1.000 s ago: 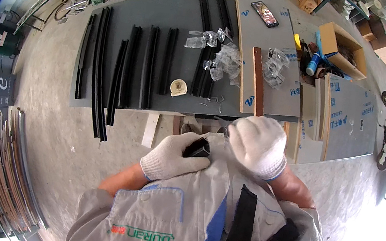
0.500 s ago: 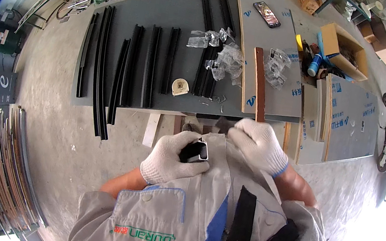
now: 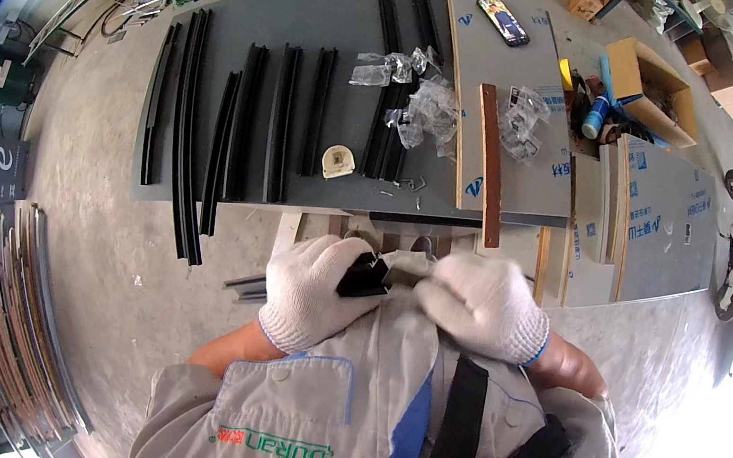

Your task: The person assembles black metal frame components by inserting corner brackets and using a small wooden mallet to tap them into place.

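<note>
My left hand [image 3: 308,285], in a white knit glove, is wrapped round a black metal profile [image 3: 364,279] in front of my chest. One end of it points to the right, toward my other hand. My right hand [image 3: 491,304], gloved too, is closed close to that end, its fingertips smeared by motion. A small greyish piece [image 3: 401,277] shows between the hands; whether my right fingers grip it is unclear. Dark bar ends [image 3: 250,288] stick out left of my left wrist.
Several black profiles [image 3: 281,124] lie on the dark table [image 3: 211,61] ahead, with a tape measure [image 3: 338,162] and clear plastic bags [image 3: 428,109]. A board [image 3: 469,63] on the right carries a phone [image 3: 503,21] and a brown strip [image 3: 488,167]. Metal bars [image 3: 12,317] stand at left.
The profile in my left hand has turned, so its hollow end no longer faces me. My right hand has come lower and nearer to it. The dark bar ends have come into view at left.
</note>
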{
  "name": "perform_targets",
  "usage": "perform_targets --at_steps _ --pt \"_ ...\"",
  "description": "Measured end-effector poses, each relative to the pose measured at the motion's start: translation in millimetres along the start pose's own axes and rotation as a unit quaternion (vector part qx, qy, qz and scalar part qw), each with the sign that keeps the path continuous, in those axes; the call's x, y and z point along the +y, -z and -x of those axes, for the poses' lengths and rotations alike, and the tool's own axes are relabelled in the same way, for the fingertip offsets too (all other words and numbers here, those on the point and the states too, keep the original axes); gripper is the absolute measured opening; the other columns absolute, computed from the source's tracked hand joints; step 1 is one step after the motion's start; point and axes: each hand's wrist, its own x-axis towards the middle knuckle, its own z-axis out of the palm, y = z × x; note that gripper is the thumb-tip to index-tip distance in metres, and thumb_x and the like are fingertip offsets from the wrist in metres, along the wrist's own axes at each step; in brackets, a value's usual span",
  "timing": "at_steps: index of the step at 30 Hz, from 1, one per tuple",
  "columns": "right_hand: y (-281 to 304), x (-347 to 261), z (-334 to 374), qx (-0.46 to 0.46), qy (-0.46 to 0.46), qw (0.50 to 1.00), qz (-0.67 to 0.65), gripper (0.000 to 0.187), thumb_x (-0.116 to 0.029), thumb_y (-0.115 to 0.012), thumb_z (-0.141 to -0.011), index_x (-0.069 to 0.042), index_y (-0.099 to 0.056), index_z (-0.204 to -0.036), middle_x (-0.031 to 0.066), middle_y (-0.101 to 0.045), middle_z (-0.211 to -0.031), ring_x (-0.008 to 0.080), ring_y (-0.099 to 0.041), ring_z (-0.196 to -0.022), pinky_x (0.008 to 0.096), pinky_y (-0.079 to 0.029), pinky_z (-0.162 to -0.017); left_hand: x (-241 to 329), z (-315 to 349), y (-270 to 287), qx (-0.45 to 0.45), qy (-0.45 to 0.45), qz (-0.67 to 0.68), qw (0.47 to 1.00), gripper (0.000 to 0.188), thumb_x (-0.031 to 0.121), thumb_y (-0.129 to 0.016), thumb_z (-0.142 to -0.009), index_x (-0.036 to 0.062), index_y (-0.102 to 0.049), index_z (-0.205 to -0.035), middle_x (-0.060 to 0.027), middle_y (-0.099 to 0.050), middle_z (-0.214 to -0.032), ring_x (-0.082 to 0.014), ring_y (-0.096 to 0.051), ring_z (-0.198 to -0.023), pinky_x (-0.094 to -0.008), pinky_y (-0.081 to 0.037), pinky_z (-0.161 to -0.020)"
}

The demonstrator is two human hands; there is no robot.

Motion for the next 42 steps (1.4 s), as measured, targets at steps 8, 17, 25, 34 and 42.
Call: perform_targets --at_steps 8,17,25,34,42 --pt "0.1 -5.1 0.0 -0.045 -0.024 0.998 -0.048 0.021 -0.022 -0.068 -0.097 -0.004 -0.077 -0.105 0.0185 -0.073 -0.086 0.0367 -0.073 -0.075 0.0426 -0.058 -0.067 0.3 -4.7 2.4 0.028 -0.029 -0.045 0.998 0.047 0.018 -0.096 -0.061 0.0071 -0.072 -0.099 -0.0098 -0.070 -0.081 -0.0323 -0.070 -0.071 -0.0422 -0.056 -0.063" --pt "-6.7 27.8 -12.3 0.083 -0.061 0.995 -0.005 0.010 -0.013 -0.069 -0.097 -0.003 -0.068 -0.096 0.0173 -0.068 -0.080 0.0374 -0.070 -0.072 0.0427 -0.055 -0.065 -23.0 5.5 -16.2 -0.048 0.120 0.272 0.954 0.061 0.016 -0.088 -0.080 0.0023 -0.052 -0.128 -0.0126 -0.069 -0.107 -0.0184 -0.070 -0.092 -0.0365 -0.057 -0.085" --pt "-13.9 42.3 -15.1 0.113 0.096 0.985 -0.084 0.024 -0.001 -0.070 -0.095 -0.002 -0.072 -0.119 0.0177 -0.069 -0.095 0.0377 -0.070 -0.082 0.0404 -0.057 -0.076 -25.1 -15.3 5.1 -0.111 0.194 0.320 0.921 0.024 0.019 -0.065 -0.103 -0.0031 -0.067 -0.112 -0.0105 -0.072 -0.098 -0.0138 -0.067 -0.088 -0.0317 -0.055 -0.082" --pt "-17.2 16.4 -21.0 0.092 0.153 0.983 0.037 0.018 -0.014 -0.078 -0.090 -0.008 -0.070 -0.105 0.0133 -0.073 -0.092 0.0358 -0.073 -0.081 0.0444 -0.058 -0.072 -27.4 -38.2 11.5 -0.288 0.264 0.305 0.869 0.035 0.025 -0.087 -0.087 -0.0017 -0.070 -0.102 -0.0061 -0.072 -0.085 -0.0107 -0.069 -0.074 -0.0305 -0.056 -0.066" --pt "-9.6 28.1 -30.7 0.117 0.142 0.955 0.234 0.015 -0.022 -0.075 -0.091 -0.009 -0.070 -0.096 0.0110 -0.069 -0.088 0.0316 -0.069 -0.076 0.0446 -0.054 -0.066 -9.2 -40.3 17.5 -0.347 0.250 0.194 0.883 0.058 0.043 -0.085 -0.082 -0.0062 -0.072 -0.110 -0.0208 -0.077 -0.094 -0.0287 -0.077 -0.089 -0.0391 -0.059 -0.084"
